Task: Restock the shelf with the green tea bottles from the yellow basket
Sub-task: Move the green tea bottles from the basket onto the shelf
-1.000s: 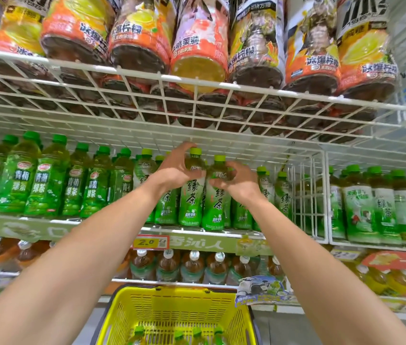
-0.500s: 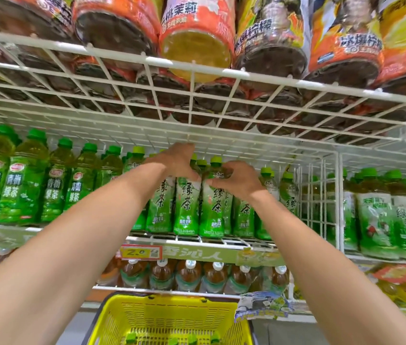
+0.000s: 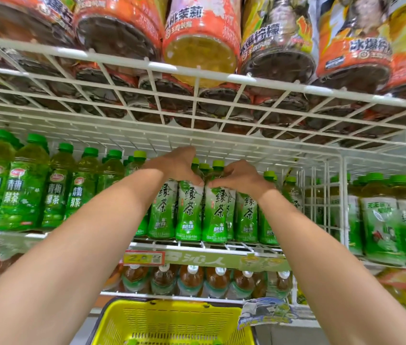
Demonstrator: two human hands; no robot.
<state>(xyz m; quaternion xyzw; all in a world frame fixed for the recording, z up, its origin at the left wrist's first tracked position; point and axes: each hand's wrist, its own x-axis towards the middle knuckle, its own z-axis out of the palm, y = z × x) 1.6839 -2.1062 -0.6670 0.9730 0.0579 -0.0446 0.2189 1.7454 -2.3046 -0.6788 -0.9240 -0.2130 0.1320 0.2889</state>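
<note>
White wire shelf [image 3: 204, 246] is seen at centre, with a second wire rack [image 3: 197, 75] of orange-labelled bottles at 12 o'clock. Yellow basket [image 3: 172, 322] is sat at 6 o'clock, below the shelf. Front-row green tea bottles [image 3: 189, 210] are stood upright on the shelf, touching side by side. Left hand [image 3: 179, 165] is curled over one bottle's shoulder, right hand [image 3: 241, 176] over its neighbour's; both grips closed on the bottles, thumbs nearly touching.

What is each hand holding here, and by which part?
Each hand grips a green tea bottle by its shoulder, just below the cap: left hand on one bottle, right hand on its neighbour, both upright on the shelf.
</note>
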